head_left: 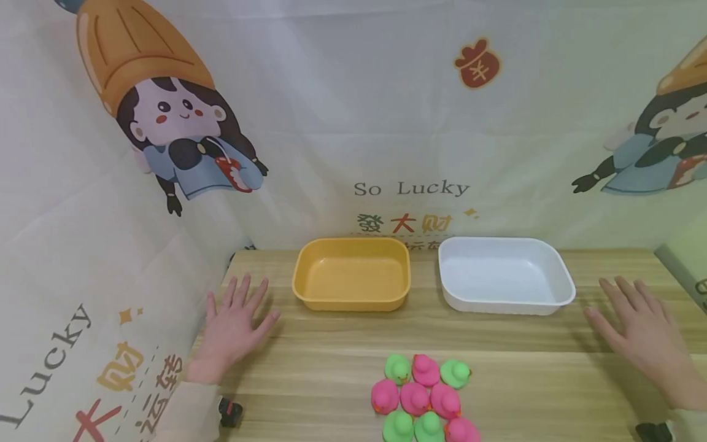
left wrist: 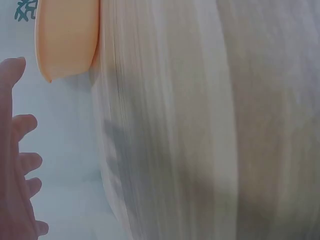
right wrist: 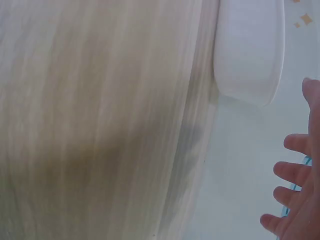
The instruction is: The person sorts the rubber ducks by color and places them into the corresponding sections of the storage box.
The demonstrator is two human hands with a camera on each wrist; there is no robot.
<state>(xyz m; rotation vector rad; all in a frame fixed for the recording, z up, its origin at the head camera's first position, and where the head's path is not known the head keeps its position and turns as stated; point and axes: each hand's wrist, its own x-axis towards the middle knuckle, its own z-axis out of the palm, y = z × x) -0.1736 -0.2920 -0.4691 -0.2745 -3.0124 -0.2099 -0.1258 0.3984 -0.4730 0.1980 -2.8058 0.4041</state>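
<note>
My left hand (head_left: 234, 328) is held over the table's left side, palm down with fingers spread, left of a yellow tub (head_left: 351, 276). On the other side, my right hand (head_left: 643, 331) hovers with its fingers straight, to the right of a white tub (head_left: 505, 276). Neither hand holds anything. Both tubs show bare insides. Close to the front of the table lie several small rubber ducks in rows, some pink (head_left: 415, 398) and some green (head_left: 397, 368). In the left wrist view the fingers (left wrist: 27, 162) are apart from the yellow tub's side wall.
The wood-grain table (head_left: 320, 362) backs onto a pale cloth (head_left: 353, 110) printed with cartoon figures and lettering. The same cloth hangs along the left side. Black bands (head_left: 230, 412) sit at both wrists.
</note>
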